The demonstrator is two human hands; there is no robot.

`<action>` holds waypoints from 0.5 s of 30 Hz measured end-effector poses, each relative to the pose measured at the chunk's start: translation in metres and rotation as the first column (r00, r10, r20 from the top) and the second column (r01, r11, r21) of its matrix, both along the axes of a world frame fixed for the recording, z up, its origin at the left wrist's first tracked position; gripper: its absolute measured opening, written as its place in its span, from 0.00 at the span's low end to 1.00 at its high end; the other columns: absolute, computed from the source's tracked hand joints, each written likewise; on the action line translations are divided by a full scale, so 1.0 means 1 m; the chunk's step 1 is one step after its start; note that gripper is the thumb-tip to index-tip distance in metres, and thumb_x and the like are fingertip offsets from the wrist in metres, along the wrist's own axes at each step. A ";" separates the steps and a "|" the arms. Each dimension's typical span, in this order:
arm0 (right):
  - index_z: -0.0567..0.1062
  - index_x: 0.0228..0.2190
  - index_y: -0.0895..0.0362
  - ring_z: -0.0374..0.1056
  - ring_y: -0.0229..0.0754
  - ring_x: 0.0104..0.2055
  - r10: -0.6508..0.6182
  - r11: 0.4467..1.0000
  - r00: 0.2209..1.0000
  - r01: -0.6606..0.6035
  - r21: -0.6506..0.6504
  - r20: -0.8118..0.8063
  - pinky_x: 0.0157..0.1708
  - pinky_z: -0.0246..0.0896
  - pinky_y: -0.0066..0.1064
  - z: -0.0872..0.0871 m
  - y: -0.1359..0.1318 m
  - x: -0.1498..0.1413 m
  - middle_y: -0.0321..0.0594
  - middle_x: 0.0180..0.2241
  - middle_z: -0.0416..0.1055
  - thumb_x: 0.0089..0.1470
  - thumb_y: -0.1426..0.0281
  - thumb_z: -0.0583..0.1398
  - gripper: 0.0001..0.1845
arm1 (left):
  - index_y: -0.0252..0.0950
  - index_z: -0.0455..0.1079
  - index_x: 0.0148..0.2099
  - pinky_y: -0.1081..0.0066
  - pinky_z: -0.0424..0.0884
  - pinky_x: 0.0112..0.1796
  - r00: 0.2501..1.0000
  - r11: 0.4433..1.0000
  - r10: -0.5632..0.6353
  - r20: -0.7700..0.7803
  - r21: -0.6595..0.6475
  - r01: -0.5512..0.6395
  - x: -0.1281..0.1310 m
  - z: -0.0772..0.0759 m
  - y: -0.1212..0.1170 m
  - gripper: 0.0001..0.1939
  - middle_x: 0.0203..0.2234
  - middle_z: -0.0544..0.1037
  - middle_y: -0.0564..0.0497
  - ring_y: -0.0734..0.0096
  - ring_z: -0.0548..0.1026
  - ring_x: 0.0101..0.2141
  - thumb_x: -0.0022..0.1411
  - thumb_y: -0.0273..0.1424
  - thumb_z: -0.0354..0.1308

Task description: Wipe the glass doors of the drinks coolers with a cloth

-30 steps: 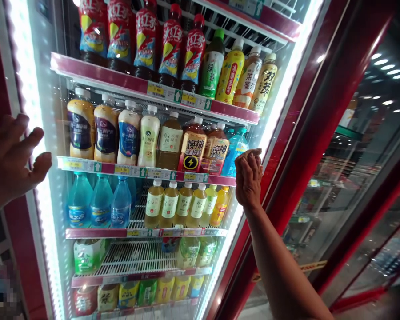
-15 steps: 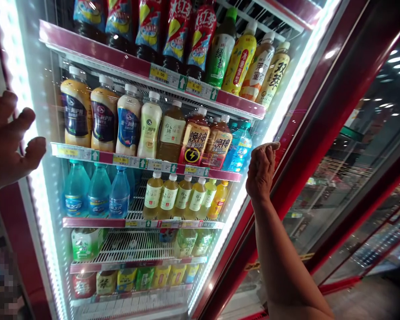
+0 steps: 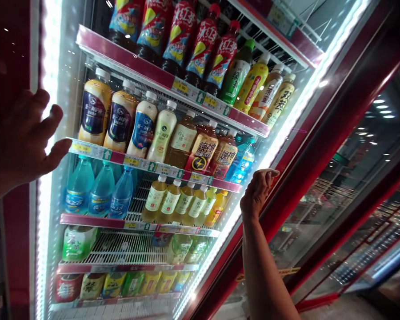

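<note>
Lit drinks cooler (image 3: pixel 173 120), teal bottles (image 3: pixel 79 186), left hand (image 3: pixel 30 138) overlapping its light strip (image 3: pixel 51 89)

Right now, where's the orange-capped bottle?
In the head view, the orange-capped bottle is right of centre, at its row's right end, beside the light green bottle.

white lights (image 3: pixel 383 106), yellow strip (image 3: pixel 288 270), floor (image 3: pixel 350 307)

wire-rack shelves (image 3: pixel 130 58) | red-capped bottles (image 3: pixel 199 51) | blue bottles (image 3: pixel 80 186) | white-capped bottles (image 3: pixel 143 124)
</note>
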State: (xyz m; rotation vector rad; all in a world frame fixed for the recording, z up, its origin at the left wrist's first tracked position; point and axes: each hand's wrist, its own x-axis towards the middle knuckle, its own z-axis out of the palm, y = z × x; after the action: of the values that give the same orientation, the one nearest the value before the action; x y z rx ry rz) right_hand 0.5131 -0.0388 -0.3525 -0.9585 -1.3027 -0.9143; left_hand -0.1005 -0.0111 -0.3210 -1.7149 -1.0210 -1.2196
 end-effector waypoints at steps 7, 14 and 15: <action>0.68 0.62 0.44 0.48 0.50 0.75 0.053 0.998 0.993 -0.048 -0.048 0.108 0.70 0.43 0.65 -0.011 0.001 -0.001 0.42 0.70 0.58 0.69 0.67 0.53 0.22 | 0.33 0.37 0.77 0.43 0.41 0.70 0.996 0.998 -0.065 -0.060 -0.010 0.064 0.009 -0.005 -0.006 0.44 0.76 0.38 0.41 0.45 0.37 0.74 0.70 0.50 0.44; 0.66 0.64 0.45 0.42 0.50 0.76 -0.027 0.999 0.998 0.028 -0.026 0.056 0.71 0.39 0.63 -0.021 0.005 -0.028 0.44 0.71 0.56 0.70 0.67 0.51 0.24 | 0.33 0.38 0.77 0.42 0.40 0.69 0.998 0.996 -0.068 0.011 -0.057 0.068 0.020 -0.003 -0.016 0.46 0.75 0.39 0.38 0.43 0.38 0.74 0.69 0.55 0.44; 0.67 0.63 0.45 0.42 0.50 0.76 -0.031 0.998 0.994 0.036 -0.045 0.101 0.71 0.40 0.63 -0.024 0.005 -0.032 0.43 0.70 0.58 0.70 0.67 0.52 0.23 | 0.33 0.38 0.77 0.43 0.40 0.69 0.997 0.995 -0.071 0.028 -0.067 0.073 0.022 -0.003 -0.018 0.46 0.75 0.40 0.37 0.44 0.38 0.74 0.70 0.55 0.44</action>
State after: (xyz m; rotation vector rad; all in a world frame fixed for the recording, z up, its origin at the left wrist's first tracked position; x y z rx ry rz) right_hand 0.4810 -0.0334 -0.3766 -0.9835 -1.4015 -0.9724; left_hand -0.0784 -0.0295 -0.3241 -1.8065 -1.0336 -1.2684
